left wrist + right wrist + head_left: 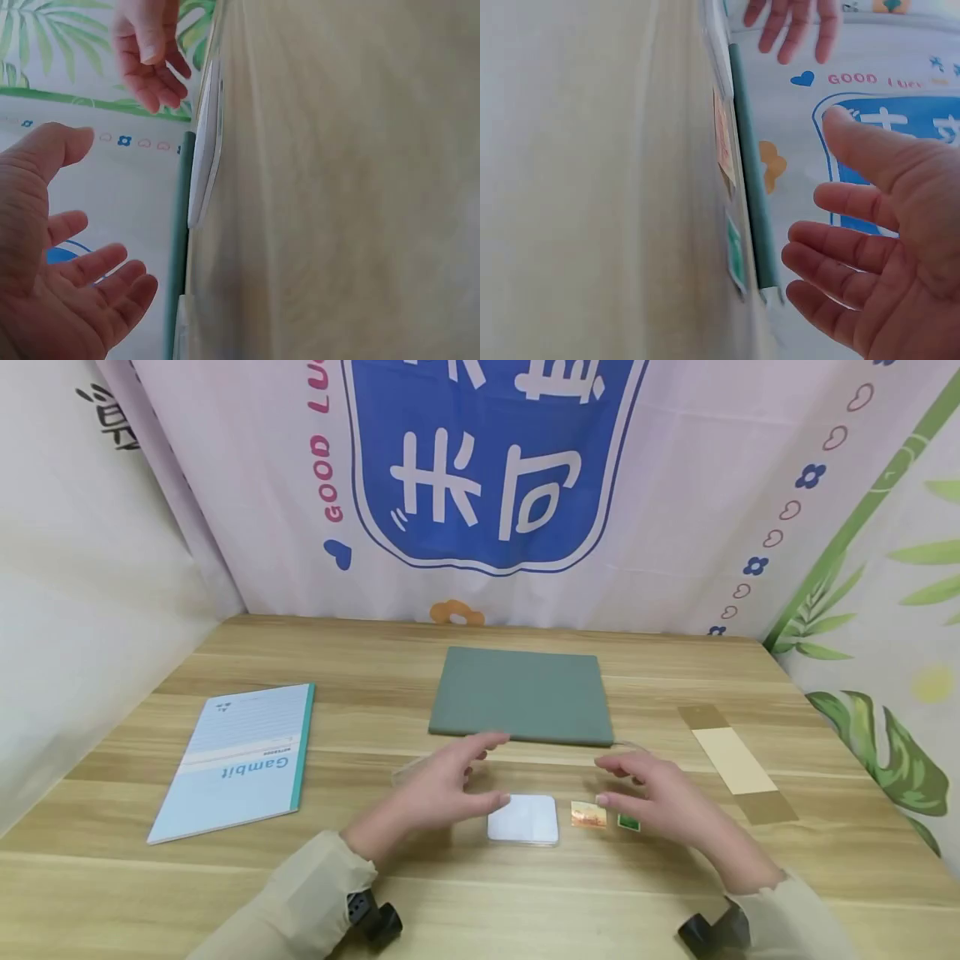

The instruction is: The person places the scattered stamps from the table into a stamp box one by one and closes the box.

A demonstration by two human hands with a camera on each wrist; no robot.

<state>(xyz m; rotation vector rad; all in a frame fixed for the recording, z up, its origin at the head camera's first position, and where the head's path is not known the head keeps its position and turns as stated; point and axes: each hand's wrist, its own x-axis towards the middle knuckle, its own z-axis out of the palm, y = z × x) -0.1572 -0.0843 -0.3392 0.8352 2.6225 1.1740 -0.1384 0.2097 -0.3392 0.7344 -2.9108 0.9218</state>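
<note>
My left hand [441, 785] hovers over the table at the left of a white rounded rectangular piece [522, 819], fingers relaxed and nothing held. Across from it, my right hand [660, 797] hangs in the air with loose fingers. Near its thumb lie a small orange picture piece like a stamp [588, 815] and a small green one [628, 822], the latter partly hidden by the hand. In the left wrist view the white piece [207, 142] looks like flat layers lying on the table. Both small pieces, orange [723, 139] and green [736, 253], lie flat in the right wrist view.
A dark green flat folder or book [522, 695] lies behind the hands. To the left is a light blue notebook [236, 760] marked Gambit; on the right, a cream and brown strip [733, 762]. A clear flat item [408, 770] shows partly behind the left hand. Printed cloth [675, 527] hangs at the back.
</note>
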